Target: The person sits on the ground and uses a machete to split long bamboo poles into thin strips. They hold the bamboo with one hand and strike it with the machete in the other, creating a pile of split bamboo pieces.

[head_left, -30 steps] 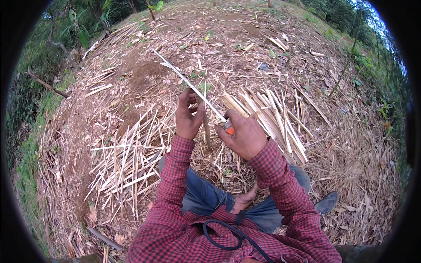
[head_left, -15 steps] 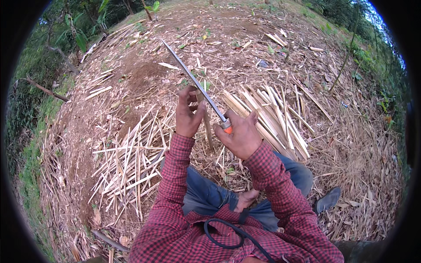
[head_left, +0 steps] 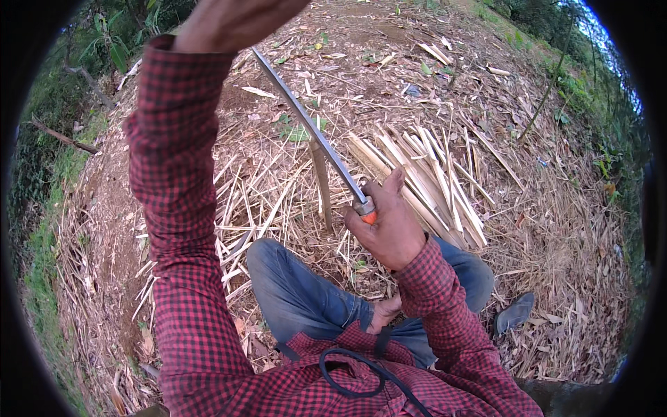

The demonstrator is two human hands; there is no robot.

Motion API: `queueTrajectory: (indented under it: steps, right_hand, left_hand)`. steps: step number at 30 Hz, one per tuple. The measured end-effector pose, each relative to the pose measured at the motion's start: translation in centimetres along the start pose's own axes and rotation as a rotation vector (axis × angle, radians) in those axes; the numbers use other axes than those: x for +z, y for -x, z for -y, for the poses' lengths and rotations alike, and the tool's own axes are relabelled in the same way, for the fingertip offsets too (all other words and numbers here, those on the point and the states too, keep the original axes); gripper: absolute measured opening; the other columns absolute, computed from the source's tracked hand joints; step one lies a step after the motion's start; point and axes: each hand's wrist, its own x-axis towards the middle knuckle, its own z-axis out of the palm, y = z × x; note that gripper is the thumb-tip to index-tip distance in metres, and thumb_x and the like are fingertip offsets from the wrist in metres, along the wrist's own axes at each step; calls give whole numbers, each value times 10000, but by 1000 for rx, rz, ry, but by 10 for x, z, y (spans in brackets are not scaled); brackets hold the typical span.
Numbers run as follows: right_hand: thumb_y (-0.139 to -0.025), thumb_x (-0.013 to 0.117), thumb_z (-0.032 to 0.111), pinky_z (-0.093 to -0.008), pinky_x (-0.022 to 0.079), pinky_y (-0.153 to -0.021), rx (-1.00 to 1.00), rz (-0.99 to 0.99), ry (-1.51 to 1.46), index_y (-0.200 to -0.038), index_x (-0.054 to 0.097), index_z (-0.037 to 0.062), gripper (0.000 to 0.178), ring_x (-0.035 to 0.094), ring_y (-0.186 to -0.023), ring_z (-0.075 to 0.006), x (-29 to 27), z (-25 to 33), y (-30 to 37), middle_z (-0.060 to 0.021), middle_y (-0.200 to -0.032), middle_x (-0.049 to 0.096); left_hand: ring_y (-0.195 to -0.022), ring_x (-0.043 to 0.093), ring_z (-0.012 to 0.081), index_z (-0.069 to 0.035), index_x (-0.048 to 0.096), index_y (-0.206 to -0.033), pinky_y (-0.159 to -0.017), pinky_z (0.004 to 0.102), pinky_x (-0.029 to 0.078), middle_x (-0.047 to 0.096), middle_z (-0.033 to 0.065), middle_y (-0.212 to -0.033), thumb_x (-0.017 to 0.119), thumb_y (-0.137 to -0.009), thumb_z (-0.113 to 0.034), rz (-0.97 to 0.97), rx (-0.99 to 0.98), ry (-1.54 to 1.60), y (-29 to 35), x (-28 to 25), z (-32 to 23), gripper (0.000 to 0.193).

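Observation:
A long-bladed machete (head_left: 306, 118) slants up and to the left in front of me. My right hand (head_left: 389, 226) is closed around its orange handle, thumb pointing up. Behind the blade a narrow brown wooden stake (head_left: 322, 182) stands roughly upright, its top close to the blade. High at the top edge, my left hand (head_left: 240, 22) is lifted close to the camera. Its fingers lie beyond the picture, so what they do is hidden. The left forearm, in a red checked sleeve, covers part of the ground on that side.
Split bamboo-like slats (head_left: 417, 174) lie in a pile beyond my right hand. Thin pale strips (head_left: 264, 201) are scattered ahead of my left knee (head_left: 278, 278). A dark sandal (head_left: 515, 314) rests at my right. Dry leaves cover the ground, with greenery along both sides.
My left hand has left the blade and stake and swung up to the top edge. The right hand and machete have stayed nearly in place.

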Motion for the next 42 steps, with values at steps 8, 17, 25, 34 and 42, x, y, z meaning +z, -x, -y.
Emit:
queueTrajectory:
  steps: [8, 17, 25, 34, 42]
  right_hand:
    - [-776, 598, 281, -413, 469, -653, 22, 32, -37, -865, 530, -45, 345, 615, -694, -342, 6, -4, 5, -199, -694, 598]
    - [-763, 577, 312, -413, 477, -735, 50, 286, -26, -895, 551, -48, 384, 629, -765, -352, 55, -55, 20, -227, -770, 618]
    - [-751, 613, 251, -322, 503, -484, 155, 378, -126, -920, 569, -46, 345, 607, -494, -199, 86, -112, -13, -145, -623, 612]
    - [-792, 574, 269, -406, 491, -827, 215, 448, 336, -1052, 514, 2, 378, 628, -877, -311, 60, -88, -49, -211, -950, 622]
    - [-812, 583, 213, -397, 540, -733, 483, 482, 557, -1299, 274, -136, 674, 638, -816, -348, 37, -156, -45, -323, -906, 596]
  left_hand:
    - [-1012, 570, 238, -153, 491, -1265, -871, 388, 487, 585, 144, -1125, 358, -934, -480, 240, 75, -88, 12, 60, 32, 484]
    - [-1248, 403, 255, -285, 329, -1377, -1102, 452, 193, 443, 114, -1339, 167, -948, -484, 845, -180, 108, 152, 167, 32, 500]
    - [-1069, 554, 259, -95, 506, -1226, -946, 409, 429, 560, 131, -1188, 271, -949, -461, 46, -845, 942, 174, 191, 41, 515]
    - [-793, 609, 152, -27, 569, -1071, -752, 291, 489, 636, 62, -863, 509, -928, -258, -268, -912, 893, 179, 168, -39, 278]
    - [-709, 587, 119, -11, 548, -938, -660, 260, 493, 604, 44, -743, 495, -936, -234, -249, -934, 821, 204, 160, -17, 229]
